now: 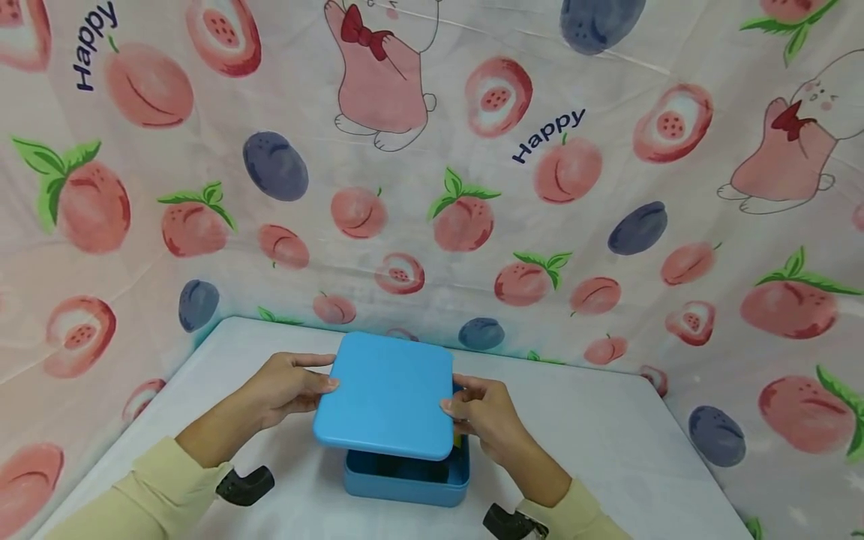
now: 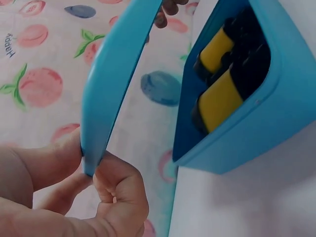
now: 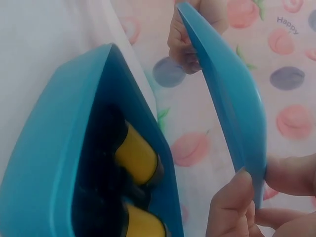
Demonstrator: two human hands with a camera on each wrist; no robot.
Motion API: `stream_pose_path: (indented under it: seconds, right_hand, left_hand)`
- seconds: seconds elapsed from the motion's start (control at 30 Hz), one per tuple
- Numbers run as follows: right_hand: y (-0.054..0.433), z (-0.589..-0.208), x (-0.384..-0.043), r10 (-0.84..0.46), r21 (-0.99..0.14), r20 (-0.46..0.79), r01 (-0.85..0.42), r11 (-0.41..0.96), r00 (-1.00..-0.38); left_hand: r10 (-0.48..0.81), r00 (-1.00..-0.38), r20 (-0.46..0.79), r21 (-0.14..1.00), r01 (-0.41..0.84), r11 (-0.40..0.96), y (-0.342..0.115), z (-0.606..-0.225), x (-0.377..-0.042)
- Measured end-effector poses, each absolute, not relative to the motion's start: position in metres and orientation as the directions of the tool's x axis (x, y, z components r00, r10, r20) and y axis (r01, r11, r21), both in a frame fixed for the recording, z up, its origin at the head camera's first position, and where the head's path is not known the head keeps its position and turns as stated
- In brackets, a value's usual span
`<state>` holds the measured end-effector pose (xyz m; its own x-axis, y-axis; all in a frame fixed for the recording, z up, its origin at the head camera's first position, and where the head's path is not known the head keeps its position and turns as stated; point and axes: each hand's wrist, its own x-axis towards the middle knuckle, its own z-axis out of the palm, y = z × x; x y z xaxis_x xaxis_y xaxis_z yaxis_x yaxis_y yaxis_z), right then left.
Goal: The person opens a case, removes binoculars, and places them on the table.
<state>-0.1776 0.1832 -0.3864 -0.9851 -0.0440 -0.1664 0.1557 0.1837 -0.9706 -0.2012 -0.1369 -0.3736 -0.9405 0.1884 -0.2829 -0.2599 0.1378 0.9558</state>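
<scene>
Both hands hold a flat light-blue lid (image 1: pixel 391 394) raised and tilted over a blue box (image 1: pixel 405 484). The left hand (image 1: pixel 286 390) pinches the lid's left edge, thumb on one side and fingers on the other. At the opposite edge, the right hand (image 1: pixel 489 416) grips it the same way. Inside the uncovered box lies a black-and-yellow pair of binoculars (image 2: pixel 219 101), its two thick yellow-banded barrels side by side in the left wrist view. In the head view the lid hides most of the box's inside.
The box stands on a table with a white cover (image 1: pixel 594 450). Behind and beside the table hangs a pale cloth (image 1: pixel 418 165) printed with peaches, blue fruit and rabbits. Black wrist devices (image 1: pixel 244 486) sit at both sleeve cuffs.
</scene>
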Motion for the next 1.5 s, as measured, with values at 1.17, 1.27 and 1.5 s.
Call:
stream_pose_path:
  seconds: [1.17,1.27,1.5]
  right_hand:
    - [0.101,-0.382,-0.23,-0.168,-0.987,-0.152,0.141,0.079,-0.974]
    - [0.093,-0.384,-0.232,-0.168,-0.987,-0.154,0.142,0.078,-0.974]
    - [0.076,-0.393,-0.241,-0.153,-0.986,-0.159,0.15,0.065,-0.975]
  left_hand:
    - [0.262,-0.923,-0.282,0.957,-0.252,0.142,-0.23,-0.372,-0.247]
    - [0.258,-0.919,-0.296,0.953,-0.267,0.143,-0.237,-0.374,-0.249]
    - [0.225,-0.919,-0.325,0.942,-0.291,0.17,-0.251,-0.377,-0.255]
